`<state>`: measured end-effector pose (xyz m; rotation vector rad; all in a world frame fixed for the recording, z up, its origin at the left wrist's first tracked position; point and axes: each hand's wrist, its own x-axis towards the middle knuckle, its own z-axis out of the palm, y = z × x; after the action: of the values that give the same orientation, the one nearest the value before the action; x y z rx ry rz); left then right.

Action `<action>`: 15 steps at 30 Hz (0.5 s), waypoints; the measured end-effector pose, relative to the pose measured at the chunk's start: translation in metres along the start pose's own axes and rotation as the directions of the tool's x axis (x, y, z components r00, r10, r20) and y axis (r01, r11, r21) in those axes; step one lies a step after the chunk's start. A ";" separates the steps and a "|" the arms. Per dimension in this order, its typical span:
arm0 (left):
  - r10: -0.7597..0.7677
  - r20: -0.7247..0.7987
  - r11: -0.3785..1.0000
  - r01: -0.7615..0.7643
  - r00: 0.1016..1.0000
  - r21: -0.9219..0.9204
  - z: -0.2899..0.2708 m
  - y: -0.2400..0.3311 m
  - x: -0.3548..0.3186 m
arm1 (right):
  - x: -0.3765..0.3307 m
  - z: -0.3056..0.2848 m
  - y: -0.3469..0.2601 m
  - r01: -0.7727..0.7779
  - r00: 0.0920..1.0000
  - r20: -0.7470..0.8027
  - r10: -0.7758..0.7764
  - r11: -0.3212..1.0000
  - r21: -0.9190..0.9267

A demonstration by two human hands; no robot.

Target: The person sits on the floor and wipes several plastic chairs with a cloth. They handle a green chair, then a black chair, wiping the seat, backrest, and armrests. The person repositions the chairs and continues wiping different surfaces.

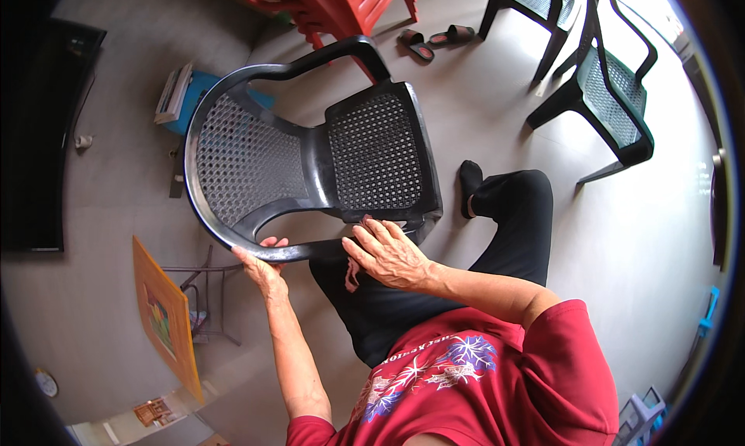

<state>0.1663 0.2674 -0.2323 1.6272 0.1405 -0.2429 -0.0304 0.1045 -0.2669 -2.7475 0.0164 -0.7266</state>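
**Black plastic chair tipped toward a seated person, both hands on it**

Head view shows a black plastic chair with a perforated seat and back, tilted over so that its seat front and one armrest come close to the person's lap. Tipped this way, its lower edges appear to be within easy reach without the person rising from the floor, where they sit with one leg in dark trousers stretched out.

Left hand grips the curved armrest rim from below, fingers wrapped around the edge and closed on it; this looks like the hand that steadies the chair. Right hand lies on the seat's front edge with fingers spread and slightly bent, pressing a small pinkish cloth against the plastic; part of the cloth hangs below the palm. The fingers are not fully closed, more flat than clenched.

Behind stand two dark green chairs, a stack of red chairs, a pair of sandals, and an orange board at the left.
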 end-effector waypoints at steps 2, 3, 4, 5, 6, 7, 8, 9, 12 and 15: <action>0.285 -0.174 0.937 -0.235 0.943 0.259 -0.013 -0.008 0.011 | -0.011 -0.008 0.007 0.006 0.999 -0.041 -0.002 0.996 0.087; 0.529 -0.256 0.792 -0.362 0.810 0.491 -0.013 -0.010 0.019 | -0.016 -0.011 0.010 -0.022 0.998 -0.059 0.030 0.991 0.132; 0.727 -0.251 0.614 -0.440 0.639 0.655 -0.018 -0.015 0.017 | -0.022 -0.013 0.012 -0.047 0.995 -0.076 0.061 0.983 0.178; 0.844 -0.128 0.428 -0.508 0.522 0.747 -0.001 -0.005 -0.005 | -0.034 -0.013 0.019 -0.090 0.991 -0.083 0.109 0.973 0.212; 0.835 -0.019 0.397 -0.578 0.550 0.713 0.015 0.002 -0.021 | -0.045 -0.014 0.024 -0.154 0.981 -0.069 0.182 0.942 0.297; 0.820 0.093 0.368 -0.645 0.565 0.669 0.032 0.005 -0.038 | -0.056 0.004 0.028 -0.222 0.931 -0.203 0.303 0.912 0.345; 0.776 0.225 0.356 -0.703 0.590 0.615 0.043 0.006 -0.053 | -0.052 -0.003 0.033 -0.329 0.926 0.044 0.375 0.746 0.580; 0.705 0.367 0.397 -0.767 0.607 0.504 0.058 0.002 -0.064 | -0.052 0.001 0.038 -0.443 0.861 0.131 0.491 0.600 0.666; 0.393 0.701 0.320 -0.803 0.595 0.502 0.101 -0.027 -0.098 | -0.053 0.027 0.075 -0.657 0.634 0.202 0.746 0.382 0.649; 0.432 0.784 -0.007 -0.868 0.446 0.497 0.121 -0.053 -0.110 | -0.055 0.056 0.100 -0.657 0.705 -0.168 0.689 0.724 0.210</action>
<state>0.0387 0.1570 -0.2643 2.4410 -1.4574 0.2032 -0.0449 0.0292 -0.3687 -2.2328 0.9461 -0.7764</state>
